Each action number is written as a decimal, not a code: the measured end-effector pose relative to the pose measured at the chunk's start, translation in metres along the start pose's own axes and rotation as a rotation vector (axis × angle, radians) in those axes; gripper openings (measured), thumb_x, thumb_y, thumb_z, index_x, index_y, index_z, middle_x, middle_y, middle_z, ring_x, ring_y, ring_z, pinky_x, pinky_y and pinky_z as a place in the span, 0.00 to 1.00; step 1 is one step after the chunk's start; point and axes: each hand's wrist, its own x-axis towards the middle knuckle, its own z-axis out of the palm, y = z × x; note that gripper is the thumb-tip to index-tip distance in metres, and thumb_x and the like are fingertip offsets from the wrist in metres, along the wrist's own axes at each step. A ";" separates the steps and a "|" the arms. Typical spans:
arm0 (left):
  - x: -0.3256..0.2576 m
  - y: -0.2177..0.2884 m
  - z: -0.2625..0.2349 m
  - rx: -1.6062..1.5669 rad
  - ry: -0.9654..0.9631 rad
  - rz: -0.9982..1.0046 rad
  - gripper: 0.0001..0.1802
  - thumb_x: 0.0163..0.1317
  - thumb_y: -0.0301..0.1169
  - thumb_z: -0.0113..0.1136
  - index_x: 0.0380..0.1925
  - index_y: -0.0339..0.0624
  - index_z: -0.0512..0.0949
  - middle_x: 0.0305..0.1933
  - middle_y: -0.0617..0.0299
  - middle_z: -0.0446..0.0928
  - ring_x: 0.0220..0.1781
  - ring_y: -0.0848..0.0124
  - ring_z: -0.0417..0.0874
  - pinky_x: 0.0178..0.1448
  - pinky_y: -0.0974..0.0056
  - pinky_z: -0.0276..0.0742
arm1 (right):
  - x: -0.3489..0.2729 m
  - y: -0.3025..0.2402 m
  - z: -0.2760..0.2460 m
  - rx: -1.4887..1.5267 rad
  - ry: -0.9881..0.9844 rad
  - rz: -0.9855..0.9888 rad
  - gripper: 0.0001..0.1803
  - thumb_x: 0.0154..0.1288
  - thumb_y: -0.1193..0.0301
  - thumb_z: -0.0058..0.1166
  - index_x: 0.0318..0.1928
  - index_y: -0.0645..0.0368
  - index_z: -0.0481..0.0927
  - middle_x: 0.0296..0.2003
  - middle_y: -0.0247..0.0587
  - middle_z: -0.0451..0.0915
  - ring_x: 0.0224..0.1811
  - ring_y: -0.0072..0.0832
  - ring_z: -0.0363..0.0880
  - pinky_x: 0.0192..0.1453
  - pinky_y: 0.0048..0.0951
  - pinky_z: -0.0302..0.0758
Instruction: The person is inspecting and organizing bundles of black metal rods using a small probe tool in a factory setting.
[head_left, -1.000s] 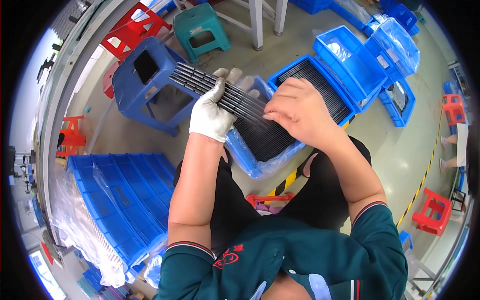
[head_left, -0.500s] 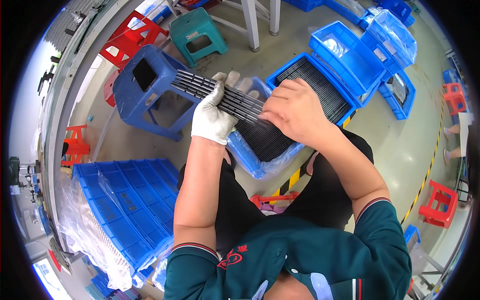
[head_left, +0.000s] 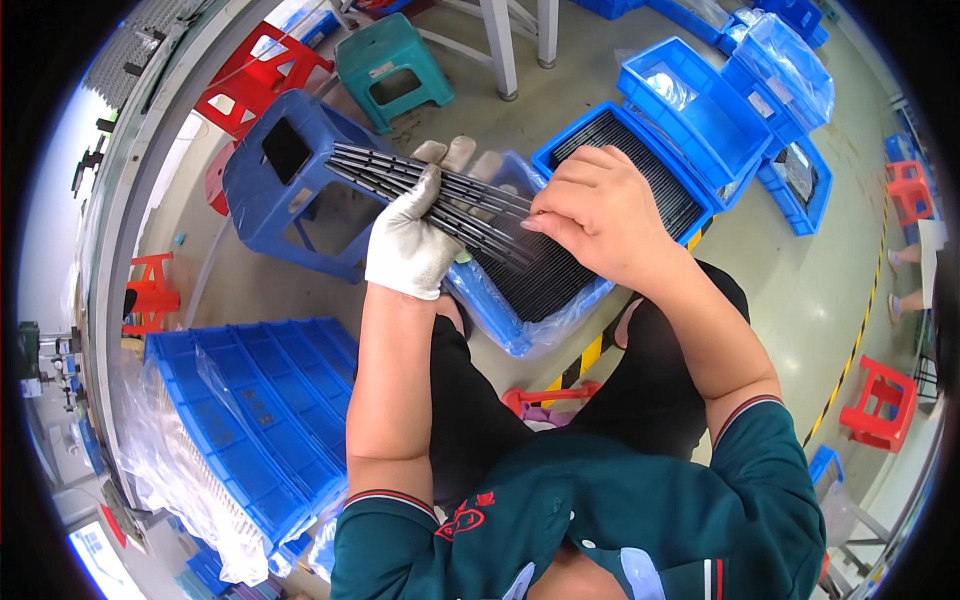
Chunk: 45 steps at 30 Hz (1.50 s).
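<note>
A fanned bundle of thin black rods lies across my left hand, which wears a white glove and is closed around them. At the rods' right ends, the thumb and fingertips of my bare right hand are pinched together on a rod end; the exact grip is partly hidden by the fingers. Below both hands is a plastic-lined blue bin with rows of similar dark rods. Beyond my right hand stands a second blue bin, also filled with rows of dark rods.
A blue stool and a green stool stand at the far left. Stacked blue crates with plastic wrap rise beside my left arm. More blue bins are piled at the far right. A red stool stands to the right.
My left hand has shifted slightly left and the rods have spread apart into a wider fan. My right hand has moved a little, staying at the rods' right ends.
</note>
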 end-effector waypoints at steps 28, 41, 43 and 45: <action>-0.002 -0.001 0.011 0.118 -0.004 0.058 0.13 0.62 0.29 0.60 0.47 0.51 0.75 0.57 0.59 0.72 0.63 0.49 0.70 0.66 0.32 0.64 | -0.004 -0.001 0.003 0.613 -0.048 0.547 0.05 0.55 0.72 0.66 0.28 0.59 0.83 0.26 0.31 0.76 0.33 0.24 0.73 0.38 0.25 0.69; 0.003 -0.004 -0.010 0.058 0.111 0.075 0.13 0.66 0.27 0.53 0.50 0.45 0.72 0.58 0.52 0.72 0.65 0.45 0.69 0.67 0.34 0.63 | -0.004 -0.013 0.018 -0.082 -0.015 -0.040 0.07 0.44 0.70 0.66 0.25 0.53 0.80 0.29 0.31 0.74 0.36 0.32 0.72 0.42 0.35 0.70; 0.005 -0.005 -0.012 0.055 0.176 0.075 0.12 0.67 0.26 0.51 0.51 0.45 0.71 0.59 0.50 0.72 0.64 0.45 0.69 0.65 0.35 0.65 | -0.007 -0.010 0.023 -0.158 -0.023 -0.120 0.07 0.44 0.69 0.66 0.24 0.53 0.80 0.29 0.30 0.73 0.37 0.31 0.71 0.41 0.35 0.69; 0.005 -0.007 -0.005 0.055 0.255 0.073 0.12 0.68 0.27 0.49 0.51 0.41 0.70 0.60 0.49 0.70 0.68 0.45 0.65 0.69 0.38 0.60 | -0.008 -0.006 0.025 -0.127 -0.055 -0.094 0.07 0.44 0.69 0.66 0.24 0.53 0.80 0.29 0.31 0.74 0.36 0.32 0.71 0.42 0.35 0.69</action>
